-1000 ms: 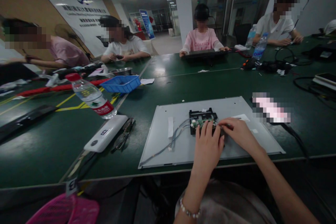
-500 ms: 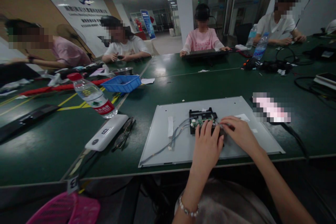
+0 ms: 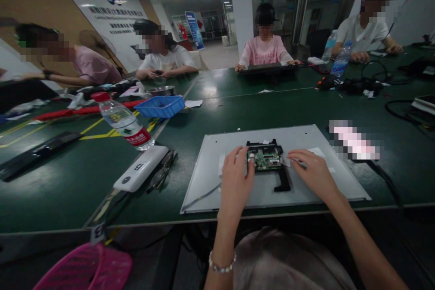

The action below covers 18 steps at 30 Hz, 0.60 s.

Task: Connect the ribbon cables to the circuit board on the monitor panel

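A grey metal panel (image 3: 306,136) lies flat on the green table in front of me. On it sits a small green circuit board (image 3: 267,159) inside a black plastic frame (image 3: 282,183). My left hand (image 3: 234,183) lies on the panel just left of the board, fingers stretched out over the grey cables (image 3: 200,198) and thumb at the board's left edge. My right hand (image 3: 314,172) is at the board's right edge, its fingers pinched on something thin that I cannot make out.
To the left are a water bottle (image 3: 124,122), a white power bank (image 3: 141,174), glasses (image 3: 163,172) and a blue tray (image 3: 159,106). A pink basket (image 3: 84,269) sits below the table edge. Black cables (image 3: 377,170) run at the right. Several people work across the table.
My left hand has slid off the circuit board to its left side, uncovering the board and the black frame. My right hand stays at the board's right edge.
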### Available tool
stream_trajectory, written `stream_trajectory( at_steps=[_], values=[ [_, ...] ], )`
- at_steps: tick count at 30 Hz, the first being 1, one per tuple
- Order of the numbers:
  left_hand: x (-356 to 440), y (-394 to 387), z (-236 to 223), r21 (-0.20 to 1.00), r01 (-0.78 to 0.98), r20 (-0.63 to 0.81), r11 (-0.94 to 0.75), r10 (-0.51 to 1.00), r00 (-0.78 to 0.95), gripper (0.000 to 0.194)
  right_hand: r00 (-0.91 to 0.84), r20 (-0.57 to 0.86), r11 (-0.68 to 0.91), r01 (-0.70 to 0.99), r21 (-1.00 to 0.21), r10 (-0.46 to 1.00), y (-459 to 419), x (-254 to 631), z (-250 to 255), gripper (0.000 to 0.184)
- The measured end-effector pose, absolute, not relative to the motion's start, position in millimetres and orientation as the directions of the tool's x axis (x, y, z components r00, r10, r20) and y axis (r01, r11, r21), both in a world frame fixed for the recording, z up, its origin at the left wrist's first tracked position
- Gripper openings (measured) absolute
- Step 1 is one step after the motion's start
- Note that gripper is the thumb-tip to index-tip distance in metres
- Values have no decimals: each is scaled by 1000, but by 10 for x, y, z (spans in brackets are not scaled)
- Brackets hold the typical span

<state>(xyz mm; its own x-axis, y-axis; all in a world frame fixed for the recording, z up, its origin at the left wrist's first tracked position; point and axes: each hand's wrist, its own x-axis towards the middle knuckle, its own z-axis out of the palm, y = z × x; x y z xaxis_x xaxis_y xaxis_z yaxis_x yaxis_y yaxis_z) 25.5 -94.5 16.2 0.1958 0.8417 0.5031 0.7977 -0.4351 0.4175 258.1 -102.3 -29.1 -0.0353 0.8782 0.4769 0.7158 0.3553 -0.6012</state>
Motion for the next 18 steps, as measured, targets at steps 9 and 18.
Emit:
stream_trajectory(
  at_steps=[9, 18],
  values=[
    [-555, -502, 122, 485, 831, 248, -271, 954, 167, 46, -312, 417, 506, 685, -524, 854, -1108, 2494, -217, 42],
    [-566, -358, 79, 506, 806, 202, -307, 951, 236, 36, -422, 344, 544, 650, -530, 839, -1118, 2469, -207, 54]
  ],
)
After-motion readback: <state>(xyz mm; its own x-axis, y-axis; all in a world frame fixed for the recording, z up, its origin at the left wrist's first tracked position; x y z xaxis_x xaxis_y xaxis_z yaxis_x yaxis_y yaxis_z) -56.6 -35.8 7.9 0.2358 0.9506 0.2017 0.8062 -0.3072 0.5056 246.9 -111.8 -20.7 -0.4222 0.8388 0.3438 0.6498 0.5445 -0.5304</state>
